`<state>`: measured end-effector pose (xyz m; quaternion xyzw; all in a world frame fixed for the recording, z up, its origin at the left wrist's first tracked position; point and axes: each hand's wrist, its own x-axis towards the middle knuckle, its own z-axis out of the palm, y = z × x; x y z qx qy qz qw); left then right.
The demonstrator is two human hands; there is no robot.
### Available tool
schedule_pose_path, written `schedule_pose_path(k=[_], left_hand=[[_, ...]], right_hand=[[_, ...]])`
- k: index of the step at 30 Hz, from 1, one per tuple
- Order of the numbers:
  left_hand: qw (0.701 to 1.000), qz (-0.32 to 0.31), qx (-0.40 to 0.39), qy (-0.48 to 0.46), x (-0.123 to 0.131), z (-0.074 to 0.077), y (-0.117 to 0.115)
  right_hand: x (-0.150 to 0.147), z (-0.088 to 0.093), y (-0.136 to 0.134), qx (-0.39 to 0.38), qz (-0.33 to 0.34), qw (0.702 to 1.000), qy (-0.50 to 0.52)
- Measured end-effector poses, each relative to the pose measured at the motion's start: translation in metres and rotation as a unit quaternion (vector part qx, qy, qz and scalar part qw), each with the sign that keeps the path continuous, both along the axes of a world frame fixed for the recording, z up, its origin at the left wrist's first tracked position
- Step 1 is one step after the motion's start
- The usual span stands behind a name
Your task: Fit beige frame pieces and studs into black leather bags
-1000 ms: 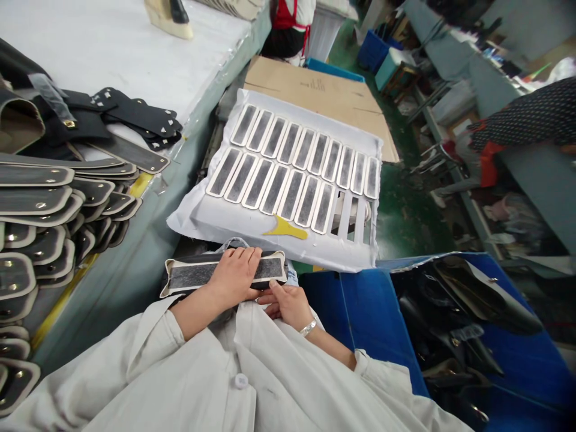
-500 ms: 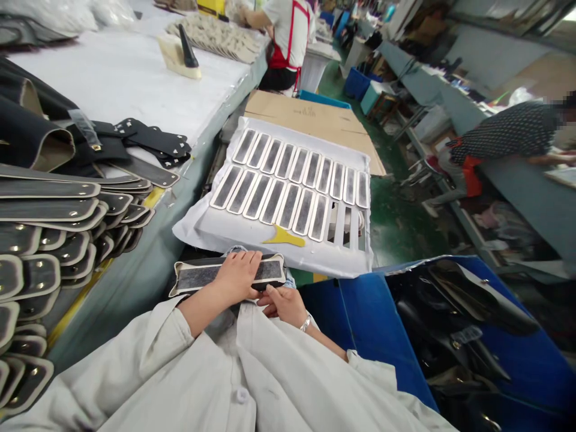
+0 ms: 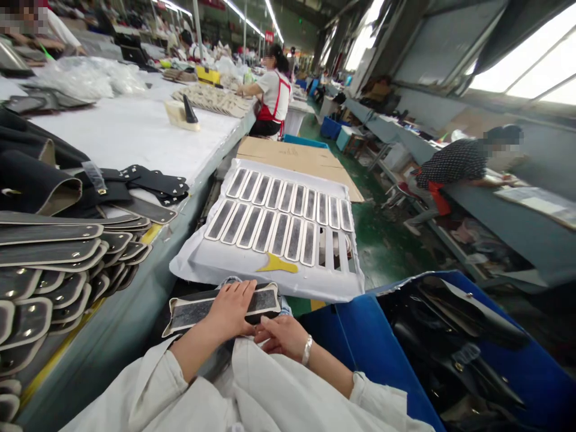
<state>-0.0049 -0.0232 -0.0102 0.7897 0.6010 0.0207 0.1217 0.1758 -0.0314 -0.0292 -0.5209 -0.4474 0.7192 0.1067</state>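
Observation:
Across my lap lies a black, leather-like bag piece (image 3: 189,315), with a long dark-grey panel edged in cream on its upper face. My left hand (image 3: 231,309) rests flat over the middle of that panel, fingers stretched toward the far edge and thumb toward the near side. At the near right edge of the piece, my right hand (image 3: 285,336) has its thumb and curled fingers closed on the black material; the exact grip is partly hidden. Just beyond stands a white-covered board (image 3: 234,264) bearing two rows of similar cream-edged panels (image 3: 258,228) and a yellow Y-shaped piece (image 3: 278,264).
On the left table (image 3: 130,123) are stacked dark straps (image 3: 49,252), black pieces (image 3: 157,186) and a cream block (image 3: 180,114) with a black cone. A blue bin (image 3: 355,336) holding black glossy items (image 3: 450,342) stands right. Cardboard (image 3: 288,156) lies behind the board; people work farther off.
The camera view has tilted up, so the board, bag piece and hands sit lower in the picture. Both hands stay at nearly the same places on the bag piece.

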Motion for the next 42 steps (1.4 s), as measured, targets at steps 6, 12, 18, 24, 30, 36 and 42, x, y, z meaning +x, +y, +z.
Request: schedule_pose_path(k=[6, 12, 18, 24, 30, 36, 42], left_hand=[[1.0, -0.005, 0.015, -0.01, -0.001, -0.008, 0.001], [1.0, -0.005, 0.019, 0.002, 0.019, -0.004, 0.007], [1.0, 0.011, -0.002, 0.021, 0.03, 0.002, 0.013], [0.999, 0.019, -0.028, 0.022, 0.03, -0.001, 0.019], [0.999, 0.026, -0.019, -0.003, 0.029, -0.001, 0.019], [0.999, 0.037, -0.012, -0.017, 0.027, 0.001, 0.019], [0.999, 0.028, 0.003, -0.022, 0.023, -0.001, 0.018]], right_hand=[[0.065, -0.014, 0.041, 0.214, 0.162, 0.938, -0.22], [0.044, -0.044, 0.136, 0.34, 0.177, 0.849, -0.363], [0.012, -0.079, 0.187, 0.393, 0.253, 0.773, -0.429], [0.016, -0.094, 0.207, 0.39, 0.276, 0.732, -0.485], [0.013, -0.1, 0.23, 0.341, 0.313, 0.736, -0.495], [0.003, -0.099, 0.24, 0.294, 0.346, 0.758, -0.468], [0.016, -0.089, 0.207, 0.326, 0.273, 0.823, -0.377]])
